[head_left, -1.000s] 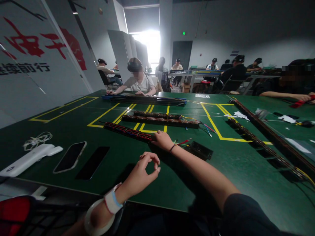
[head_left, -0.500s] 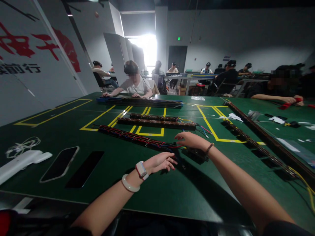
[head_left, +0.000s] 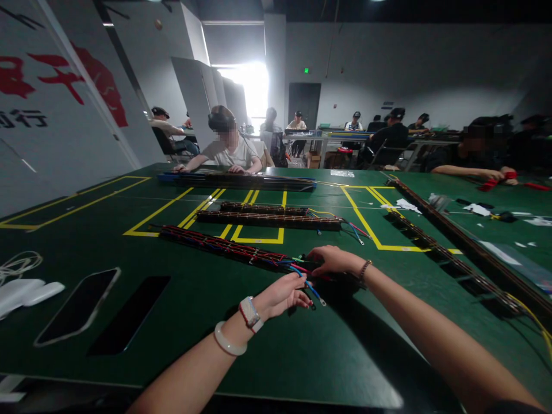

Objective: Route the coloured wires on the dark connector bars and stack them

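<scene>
Fingers of the left hand point(head_left: 278, 294) were half curled against the blue wires point(head_left: 312, 288); whether they gripped them could not be told. Fingers of the right hand point(head_left: 335, 260) bent over the red wire point(head_left: 301, 268), their hold hidden. These leads came off the nearer end of the wired bar point(head_left: 215, 241), lying on the desk point(head_left: 196, 310). Handling the leads seemed the step; next called for a sure pinch.

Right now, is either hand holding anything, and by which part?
Left hand: fingers at the blue wire, behind its metal tip; whether it's pinched can't be told. Right hand: fingers by the red wire; any hold is unclear.
</scene>
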A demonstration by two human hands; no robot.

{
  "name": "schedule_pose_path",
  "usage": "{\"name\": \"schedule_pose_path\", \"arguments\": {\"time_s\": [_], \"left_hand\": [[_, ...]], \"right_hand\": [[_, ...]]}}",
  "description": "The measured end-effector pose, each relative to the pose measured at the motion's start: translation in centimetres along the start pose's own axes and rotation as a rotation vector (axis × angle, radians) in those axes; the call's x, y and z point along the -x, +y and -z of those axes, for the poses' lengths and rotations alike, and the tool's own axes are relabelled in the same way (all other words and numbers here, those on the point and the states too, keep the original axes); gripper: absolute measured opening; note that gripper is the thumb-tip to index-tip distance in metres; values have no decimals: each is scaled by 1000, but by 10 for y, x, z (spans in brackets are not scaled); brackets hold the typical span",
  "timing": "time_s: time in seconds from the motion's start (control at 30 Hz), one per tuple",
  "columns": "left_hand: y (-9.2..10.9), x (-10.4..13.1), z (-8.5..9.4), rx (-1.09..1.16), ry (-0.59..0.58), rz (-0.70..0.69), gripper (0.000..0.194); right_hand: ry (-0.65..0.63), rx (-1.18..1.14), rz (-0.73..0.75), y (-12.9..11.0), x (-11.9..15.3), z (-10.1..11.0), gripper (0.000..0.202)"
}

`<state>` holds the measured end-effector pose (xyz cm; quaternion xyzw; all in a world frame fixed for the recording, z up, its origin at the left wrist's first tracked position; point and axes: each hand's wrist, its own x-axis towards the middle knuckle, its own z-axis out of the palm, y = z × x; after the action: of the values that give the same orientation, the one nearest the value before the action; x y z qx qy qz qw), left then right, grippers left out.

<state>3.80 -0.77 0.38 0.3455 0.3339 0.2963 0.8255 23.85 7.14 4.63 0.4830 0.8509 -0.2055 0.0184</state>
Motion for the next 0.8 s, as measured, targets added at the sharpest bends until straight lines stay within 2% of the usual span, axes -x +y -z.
{"name": "schedule_pose_path", "arguments": {"time_s": [0.13, 0.3, 0.53, 0.67, 0.8], "left_hand": [[6, 1, -3, 136, 54, 73, 4], [7, 1, -1, 162, 119, 106, 8], [-1, 1, -1, -8, 58, 64, 24], [-1, 2, 1, -34, 48, 82, 23], [2, 1, 4, 7, 44, 124, 24]], "right_hand": [[-4, 118, -7, -7, -1, -1, 60], [-50, 117, -11, -23, 6, 3, 52], [-156, 39, -17, -42, 18, 9, 61], [-155, -6, 18, -39, 19, 13, 60], [-98, -32, 61, -26, 12, 11, 39]]}}
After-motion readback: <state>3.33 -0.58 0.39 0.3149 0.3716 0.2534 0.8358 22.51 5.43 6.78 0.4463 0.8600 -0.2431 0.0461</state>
